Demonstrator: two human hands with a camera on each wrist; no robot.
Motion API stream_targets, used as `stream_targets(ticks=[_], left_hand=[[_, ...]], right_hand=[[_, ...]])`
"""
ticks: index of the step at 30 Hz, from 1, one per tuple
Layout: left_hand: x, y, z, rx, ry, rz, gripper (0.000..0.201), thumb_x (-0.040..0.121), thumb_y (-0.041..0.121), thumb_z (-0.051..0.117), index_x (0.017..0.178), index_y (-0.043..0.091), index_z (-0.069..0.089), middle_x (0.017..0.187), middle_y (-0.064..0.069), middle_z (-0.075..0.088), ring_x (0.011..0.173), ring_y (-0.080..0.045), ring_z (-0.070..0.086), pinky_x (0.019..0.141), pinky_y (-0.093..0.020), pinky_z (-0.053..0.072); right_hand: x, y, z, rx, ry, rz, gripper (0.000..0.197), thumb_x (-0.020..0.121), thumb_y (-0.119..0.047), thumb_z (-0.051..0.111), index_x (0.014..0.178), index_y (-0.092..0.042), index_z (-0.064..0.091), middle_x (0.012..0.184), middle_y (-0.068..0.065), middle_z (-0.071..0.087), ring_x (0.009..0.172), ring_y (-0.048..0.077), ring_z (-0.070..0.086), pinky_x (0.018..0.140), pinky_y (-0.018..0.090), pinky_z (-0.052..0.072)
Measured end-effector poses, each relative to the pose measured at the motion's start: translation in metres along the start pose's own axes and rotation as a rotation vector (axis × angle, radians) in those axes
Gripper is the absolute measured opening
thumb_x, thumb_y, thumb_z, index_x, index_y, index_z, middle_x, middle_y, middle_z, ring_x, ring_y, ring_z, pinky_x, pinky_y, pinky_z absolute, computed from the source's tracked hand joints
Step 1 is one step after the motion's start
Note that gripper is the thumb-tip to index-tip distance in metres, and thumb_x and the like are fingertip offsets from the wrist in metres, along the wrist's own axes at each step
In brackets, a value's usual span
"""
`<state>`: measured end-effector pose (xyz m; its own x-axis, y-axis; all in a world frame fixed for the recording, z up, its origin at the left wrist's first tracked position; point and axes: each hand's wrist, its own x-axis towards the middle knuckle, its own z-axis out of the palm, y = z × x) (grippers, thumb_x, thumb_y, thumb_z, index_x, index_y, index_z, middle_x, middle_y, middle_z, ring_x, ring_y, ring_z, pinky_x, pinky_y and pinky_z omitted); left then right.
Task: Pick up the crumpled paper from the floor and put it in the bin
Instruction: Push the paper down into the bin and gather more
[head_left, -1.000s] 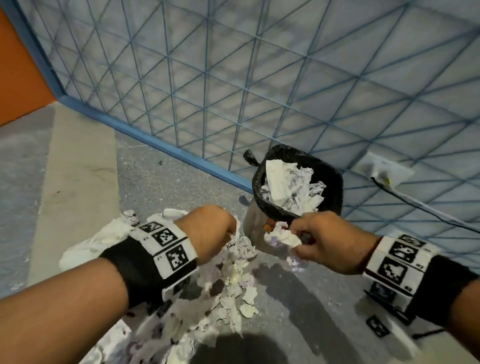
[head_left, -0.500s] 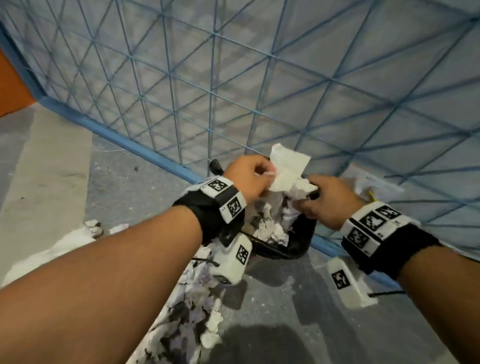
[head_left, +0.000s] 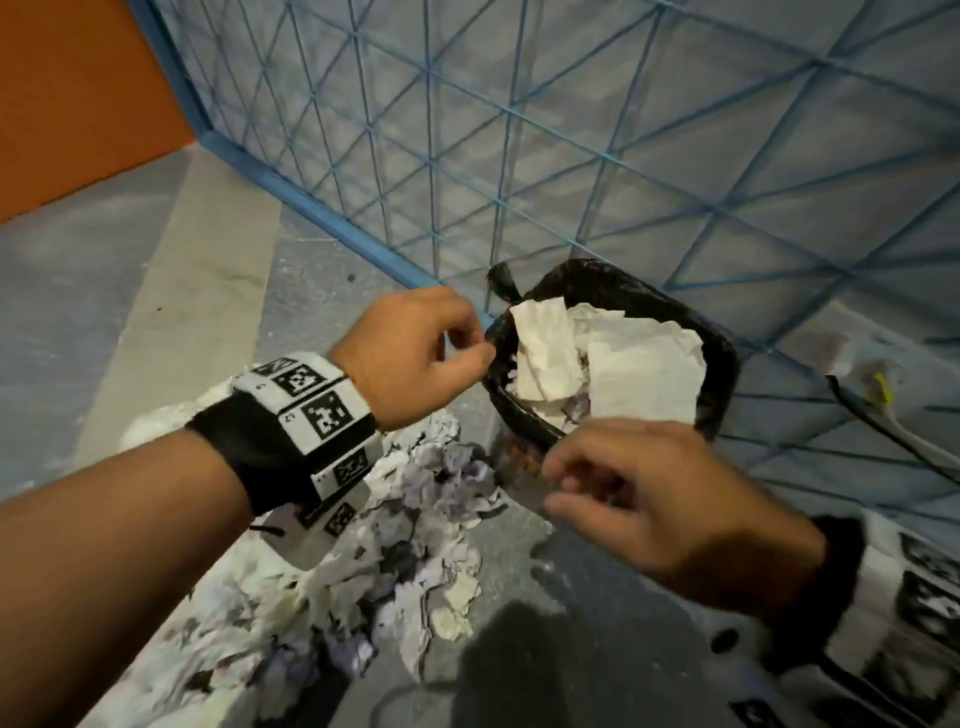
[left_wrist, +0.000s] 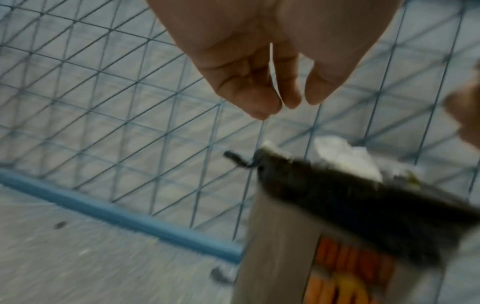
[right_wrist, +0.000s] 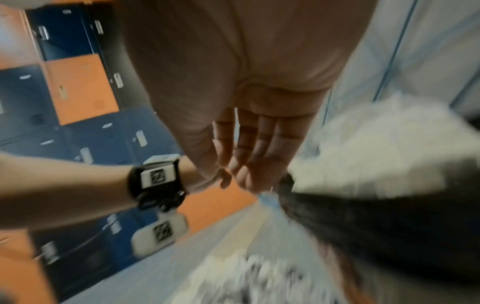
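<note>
A bin with a black liner (head_left: 723, 364) stands on the floor against the mesh fence. White crumpled paper (head_left: 628, 364) fills it to the top. A pile of crumpled paper (head_left: 410, 540) lies on the floor to the left of the bin. My left hand (head_left: 467, 348) hovers beside the bin's left rim with loosely curled fingers and holds nothing. My right hand (head_left: 561, 483) hangs just in front of the bin's near rim, fingers relaxed and empty. The left wrist view shows the empty left hand (left_wrist: 280, 102) above the bin (left_wrist: 363, 205). The right wrist view shows straight fingers (right_wrist: 246, 174) beside the bin (right_wrist: 389, 222).
A blue wire mesh fence (head_left: 519, 156) with a blue base rail (head_left: 322, 213) runs behind the bin. An orange wall (head_left: 78, 104) stands at the far left. A white power strip with a black cable (head_left: 872, 395) lies right of the bin. Blue and orange lockers (right_wrist: 78, 88) stand behind me.
Half a second ago both hands held paper over the bin. That paper now lies in the bin, and both hands have drawn back empty.
</note>
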<state>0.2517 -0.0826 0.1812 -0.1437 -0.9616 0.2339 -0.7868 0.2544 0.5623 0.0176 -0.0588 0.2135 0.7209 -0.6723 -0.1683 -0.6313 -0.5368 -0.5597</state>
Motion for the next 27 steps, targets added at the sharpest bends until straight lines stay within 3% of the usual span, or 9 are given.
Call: stream_targets(ticks=[2,5,7,8,11,13,17,21,27], left_hand=[[-0.026,-0.025,0.019,0.127,-0.251,-0.046,0.034,0.078,0.051,0.047,0.08,0.022,0.066,0.075,0.011,0.056,0.069,-0.011,0.054,0.068,-0.026,0.047],[-0.064,-0.054,0.059,0.36,-0.693,-0.17,0.031,0.085,0.046,0.049,0.107,0.027,0.06,0.107,0.001,0.06,0.098,-0.02,0.06,0.083,-0.035,0.052],[-0.087,-0.069,0.089,0.435,-0.834,-0.254,0.038,0.087,0.043,0.05,0.121,0.027,0.052,0.12,-0.003,0.053,0.108,-0.025,0.056,0.085,-0.039,0.052],[-0.097,-0.075,0.103,0.445,-0.87,-0.299,0.042,0.087,0.043,0.051,0.126,0.028,0.047,0.125,-0.004,0.049,0.111,-0.028,0.053,0.085,-0.04,0.051],[-0.118,-0.088,0.138,0.446,-0.893,-0.411,0.052,0.087,0.041,0.055,0.135,0.029,0.036,0.136,-0.006,0.037,0.118,-0.033,0.047,0.088,-0.044,0.05],[-0.13,-0.089,0.156,0.452,-0.911,-0.458,0.056,0.085,0.038,0.06,0.134,0.029,0.036,0.139,-0.008,0.031,0.121,-0.037,0.043,0.091,-0.047,0.048],[-0.154,-0.095,0.173,0.45,-0.846,-0.496,0.039,0.091,0.031,0.053,0.128,0.021,0.042,0.134,-0.01,0.034,0.116,-0.035,0.046,0.09,-0.046,0.048],[-0.166,-0.106,0.166,0.411,-0.824,-0.442,0.028,0.092,0.026,0.051,0.119,0.018,0.053,0.127,-0.008,0.043,0.11,-0.032,0.052,0.09,-0.042,0.049],[-0.153,-0.09,0.121,0.343,-0.799,-0.338,0.032,0.093,0.021,0.049,0.125,0.023,0.052,0.121,-0.005,0.047,0.108,-0.026,0.055,0.09,-0.033,0.049]], right_hand=[[0.005,0.012,0.04,-0.039,-0.312,-0.012,0.022,0.086,-0.044,0.057,0.105,-0.034,0.059,0.093,-0.017,0.055,0.083,0.0,0.052,0.075,0.021,0.044],[0.022,0.044,0.096,-0.169,-0.585,0.076,0.035,0.088,-0.042,0.056,0.122,-0.032,0.052,0.122,-0.004,0.052,0.11,0.014,0.052,0.09,0.029,0.042],[0.038,0.065,0.122,-0.258,-0.571,0.135,0.048,0.088,-0.043,0.056,0.131,-0.029,0.042,0.135,0.002,0.04,0.122,0.024,0.046,0.098,0.037,0.041],[0.046,0.073,0.134,-0.276,-0.493,0.159,0.055,0.087,-0.041,0.058,0.135,-0.028,0.035,0.141,0.003,0.032,0.125,0.027,0.043,0.1,0.04,0.041],[0.069,0.082,0.166,-0.205,-0.252,0.21,0.07,0.082,-0.042,0.064,0.138,-0.034,0.022,0.149,0.002,0.013,0.128,0.031,0.037,0.103,0.044,0.04],[0.082,0.082,0.186,-0.201,-0.234,0.253,0.071,0.08,-0.039,0.067,0.135,-0.035,0.024,0.148,0.003,0.012,0.126,0.033,0.035,0.102,0.045,0.04],[0.093,0.089,0.211,-0.322,-0.32,0.213,0.046,0.085,-0.026,0.06,0.125,-0.023,0.039,0.133,0.01,0.03,0.111,0.036,0.048,0.089,0.042,0.047],[0.087,0.1,0.221,-0.353,-0.342,0.159,0.028,0.089,-0.014,0.048,0.118,-0.015,0.047,0.122,0.011,0.04,0.102,0.036,0.055,0.082,0.038,0.047],[0.076,0.088,0.198,-0.287,-0.309,0.105,0.02,0.088,-0.022,0.05,0.107,-0.014,0.051,0.115,0.007,0.048,0.102,0.032,0.055,0.082,0.035,0.044]])
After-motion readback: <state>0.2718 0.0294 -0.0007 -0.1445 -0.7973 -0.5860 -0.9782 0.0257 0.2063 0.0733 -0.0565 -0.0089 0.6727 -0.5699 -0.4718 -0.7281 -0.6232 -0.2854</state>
